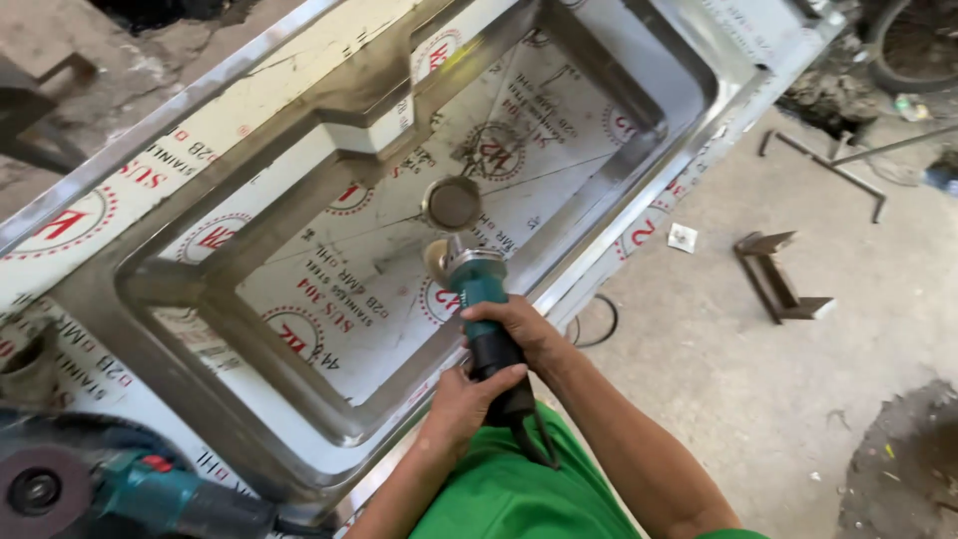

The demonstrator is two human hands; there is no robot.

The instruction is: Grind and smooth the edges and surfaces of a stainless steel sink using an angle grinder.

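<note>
Grinder [477, 299], gripped by both hands [499, 359], over steel sink [599, 215] above concrete floor [718, 379].

Both hands, the left hand [467, 397] and the right hand [519, 327], gripped the teal angle grinder [477, 289] over the near rim of the steel sink basin [329, 250]. The basin floor lay broad and flat beyond the disc, broken only by the round drain hole [451, 203] just ahead of it. The basin walls hemmed that room on all sides. A second grinder [110, 491] lay on the near left of the worktop [70, 215]. On the concrete floor [718, 369] to the right stood a metal bracket [776, 274], well apart.
</note>
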